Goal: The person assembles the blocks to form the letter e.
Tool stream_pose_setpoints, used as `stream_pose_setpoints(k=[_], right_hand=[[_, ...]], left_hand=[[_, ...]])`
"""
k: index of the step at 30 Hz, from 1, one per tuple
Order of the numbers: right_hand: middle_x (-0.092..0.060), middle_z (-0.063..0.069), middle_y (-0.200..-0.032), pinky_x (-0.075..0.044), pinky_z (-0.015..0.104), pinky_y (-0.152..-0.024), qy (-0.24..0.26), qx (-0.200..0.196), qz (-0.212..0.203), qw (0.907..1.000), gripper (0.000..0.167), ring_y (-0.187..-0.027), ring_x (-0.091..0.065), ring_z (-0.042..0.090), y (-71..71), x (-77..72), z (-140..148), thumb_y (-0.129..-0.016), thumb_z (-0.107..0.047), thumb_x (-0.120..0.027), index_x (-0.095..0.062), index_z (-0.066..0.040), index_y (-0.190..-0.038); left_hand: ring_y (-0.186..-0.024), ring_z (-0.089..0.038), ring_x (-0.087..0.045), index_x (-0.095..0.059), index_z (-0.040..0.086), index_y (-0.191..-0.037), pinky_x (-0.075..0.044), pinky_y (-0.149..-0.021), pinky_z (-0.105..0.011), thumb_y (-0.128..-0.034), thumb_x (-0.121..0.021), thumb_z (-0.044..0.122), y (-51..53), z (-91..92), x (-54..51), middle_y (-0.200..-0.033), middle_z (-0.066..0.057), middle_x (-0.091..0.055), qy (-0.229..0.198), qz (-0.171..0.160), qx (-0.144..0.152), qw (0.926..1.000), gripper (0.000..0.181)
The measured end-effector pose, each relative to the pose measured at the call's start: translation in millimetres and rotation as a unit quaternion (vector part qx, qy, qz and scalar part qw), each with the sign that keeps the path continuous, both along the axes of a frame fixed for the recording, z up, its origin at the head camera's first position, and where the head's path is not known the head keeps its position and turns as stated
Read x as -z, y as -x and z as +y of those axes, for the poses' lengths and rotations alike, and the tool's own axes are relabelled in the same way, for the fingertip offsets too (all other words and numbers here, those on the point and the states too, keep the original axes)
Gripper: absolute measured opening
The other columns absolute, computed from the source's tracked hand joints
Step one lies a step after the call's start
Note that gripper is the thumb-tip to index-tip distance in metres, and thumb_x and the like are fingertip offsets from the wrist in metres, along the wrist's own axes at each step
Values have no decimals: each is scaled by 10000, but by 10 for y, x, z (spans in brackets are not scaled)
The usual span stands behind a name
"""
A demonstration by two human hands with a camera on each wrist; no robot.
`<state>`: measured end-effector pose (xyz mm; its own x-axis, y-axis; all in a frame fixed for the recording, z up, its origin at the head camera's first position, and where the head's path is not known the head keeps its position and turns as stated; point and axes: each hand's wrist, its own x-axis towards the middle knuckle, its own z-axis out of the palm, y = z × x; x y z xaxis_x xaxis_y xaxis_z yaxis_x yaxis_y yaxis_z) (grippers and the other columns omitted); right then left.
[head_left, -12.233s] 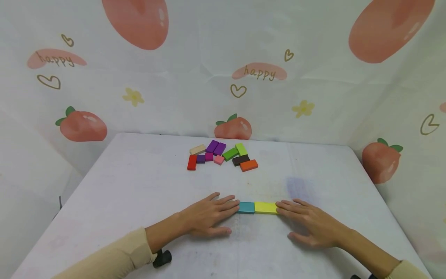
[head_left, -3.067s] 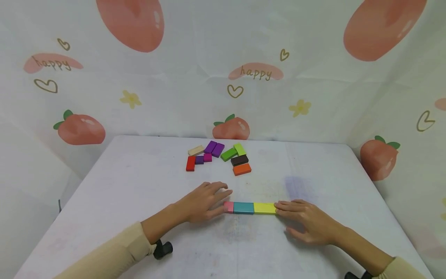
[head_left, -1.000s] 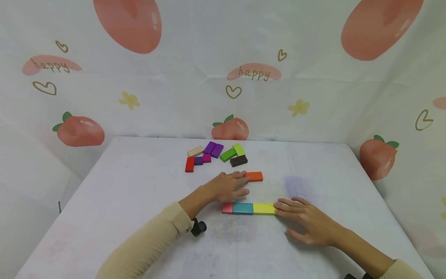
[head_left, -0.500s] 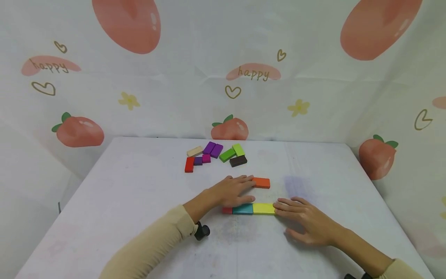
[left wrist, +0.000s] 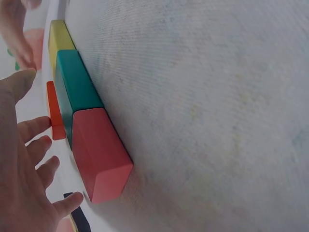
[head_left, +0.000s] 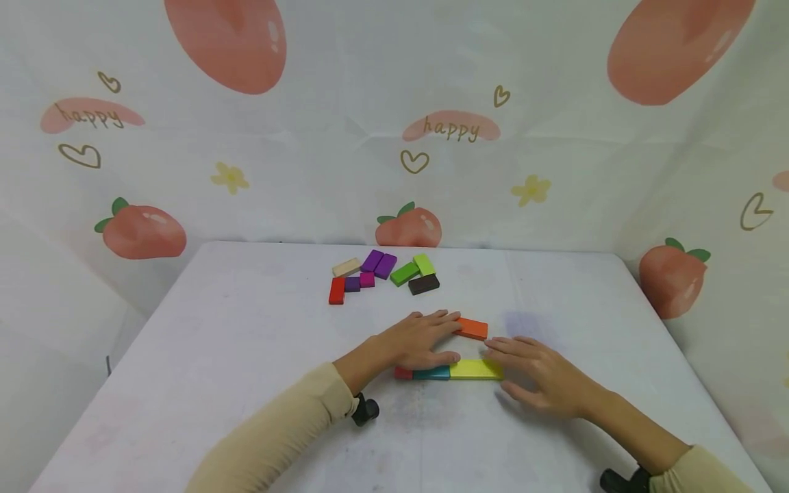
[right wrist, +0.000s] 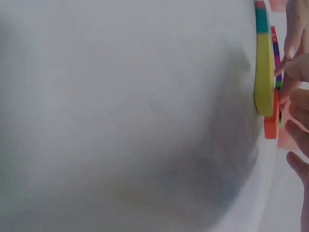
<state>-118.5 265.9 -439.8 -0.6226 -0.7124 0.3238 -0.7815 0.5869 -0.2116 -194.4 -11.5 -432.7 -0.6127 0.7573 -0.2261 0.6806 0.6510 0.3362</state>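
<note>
A row of blocks lies on the white table: a pink block (head_left: 403, 374), a teal block (head_left: 431, 374) and a long yellow block (head_left: 476, 370), end to end. Behind the row is an orange block (head_left: 473, 329), slightly angled. My left hand (head_left: 414, 342) reaches over the row with fairly straight fingers, their tips touching the orange block's left end; it partly hides the pink and teal blocks. My right hand (head_left: 545, 375) hovers by the yellow block's right end, fingers extended, fingertips near the orange block. In the left wrist view the pink block (left wrist: 101, 150) is closest.
At the back of the white table (head_left: 277, 329) sits a loose cluster: a red block (head_left: 336, 291), a beige block (head_left: 346, 267), a dark brown block (head_left: 424, 284), a green block (head_left: 405, 274) and several purple, magenta and lime ones. A printed cloth backdrop (head_left: 320, 150) rises behind.
My left hand has slid the orange block from the back cluster forward and right, behind the row. My right hand has lifted off the yellow block's end. Earlier, the pink block joined the teal one.
</note>
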Motion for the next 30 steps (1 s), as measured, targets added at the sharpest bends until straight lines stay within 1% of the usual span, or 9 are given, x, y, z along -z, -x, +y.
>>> stream_pose_setpoints(k=[2, 5, 9, 12, 15, 20, 25, 30], right_hand=[[-598, 36, -1395, -468, 489, -1007, -56, 138, -9, 9999, 552, -1237, -586, 261, 72, -21, -3, -830, -205, -770, -623, -116, -1354], [-580, 64, -1414, -472, 552, -987, -158, 265, -119, 9995, 538, -1241, -583, 299, 182, -40, -7, -856, -169, -743, -606, -84, -1369], [-552, 96, -1441, -446, 553, -1021, -373, 337, -406, 9979, 510, -1260, -570, 312, 298, -38, -18, -867, -61, -695, -600, -51, -1369], [-555, 105, -1437, -437, 541, -1034, -549, 390, -585, 9960, 500, -1256, -575, 302, 342, -27, -27, -858, 5, -668, -613, -40, -1353], [-577, 106, -1412, -436, 545, -1035, -633, 430, -591, 9953, 492, -1252, -580, 298, 357, -24, -30, -852, 20, -679, -629, -44, -1337], [-611, 104, -1365, -438, 573, -1022, -649, 440, -387, 9962, 480, -1240, -578, 307, 357, -25, -20, -832, 13, -725, -661, -66, -1301], [-642, 98, -1304, -461, 561, -995, -623, 437, -174, 9969, 433, -1204, -591, 299, 342, -9, 21, -807, -6, -751, -704, -76, -1232], [-654, 104, -1248, -486, 548, -963, -585, 409, 37, 9974, 425, -1155, -603, 295, 295, -8, 51, -783, -27, -767, -717, -72, -1203]], left_hand=[[-1522, -174, -145, -318, 244, -1573, -225, -1186, -510, -991, -442, 577, 2, 1, -9, -1654, 56, -183, 23, 52, 50, 10000, 681], [-1524, -175, -132, -312, 247, -1575, -228, -1185, -510, -997, -427, 578, -3, -10, -32, -1657, 54, -166, 52, 157, 137, 9998, 675], [-1522, -172, -138, -318, 260, -1572, -248, -1174, -521, -1002, -432, 570, -55, -55, -51, -1655, 53, -175, 12, 319, 328, 9990, 659], [-1516, -173, -171, -346, 259, -1562, -280, -1159, -527, -1008, -437, 554, -138, -101, -52, -1647, 45, -215, -84, 396, 613, 9973, 634], [-1505, -170, -211, -377, 252, -1550, -309, -1143, -526, -1013, -424, 555, -237, -148, -45, -1636, 47, -250, -137, 434, 916, 9948, 619], [-1494, -164, -244, -371, 248, -1552, -332, -1133, -520, -1022, -394, 556, -374, -239, -19, -1625, 58, -275, -63, 591, 1271, 9901, 613], [-1489, -159, -256, -329, 235, -1568, -332, -1132, -525, -1026, -395, 546, -462, -305, -1, -1623, 59, -276, -11, 711, 1407, 9875, 628], [-1489, -156, -255, -315, 224, -1573, -322, -1135, -535, -1028, -391, 547, -502, -344, 11, -1628, 64, -259, 8, 795, 1443, 9863, 639]])
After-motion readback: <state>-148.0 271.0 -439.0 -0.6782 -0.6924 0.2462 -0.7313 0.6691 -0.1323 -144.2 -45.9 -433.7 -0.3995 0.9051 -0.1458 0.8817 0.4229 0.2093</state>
